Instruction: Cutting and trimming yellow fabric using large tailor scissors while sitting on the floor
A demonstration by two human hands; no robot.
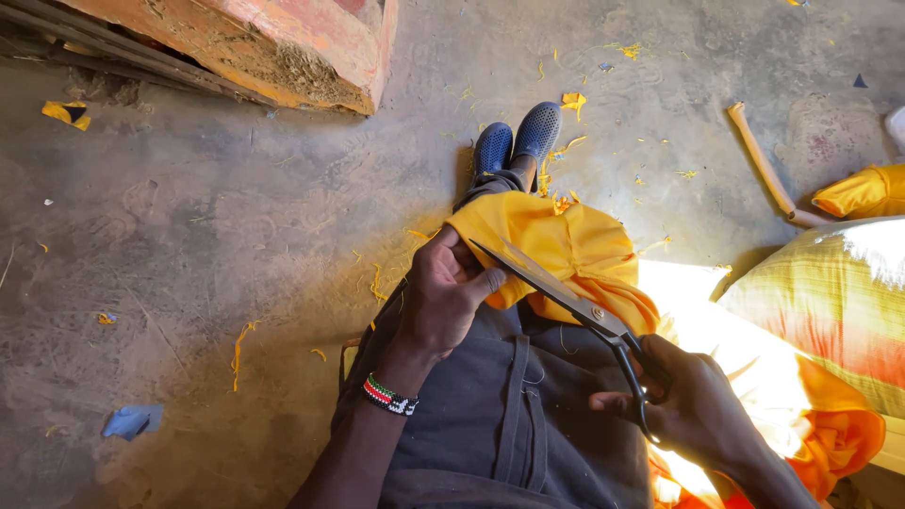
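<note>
Yellow cloth (566, 250) in left grip (443, 297), scissors (566, 297) in right grip (683, 401).

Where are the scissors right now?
In the head view, the scissors lie across the person's lap, right of centre: handles in the right hand, blades pointing up-left over the yellow cloth held by the left hand.

Yellow cloth (566, 247) bunched on lap; scissors (566, 300) open.

Two hands (443, 297), two blue shoes (517, 141), one scissors (566, 297).
</note>
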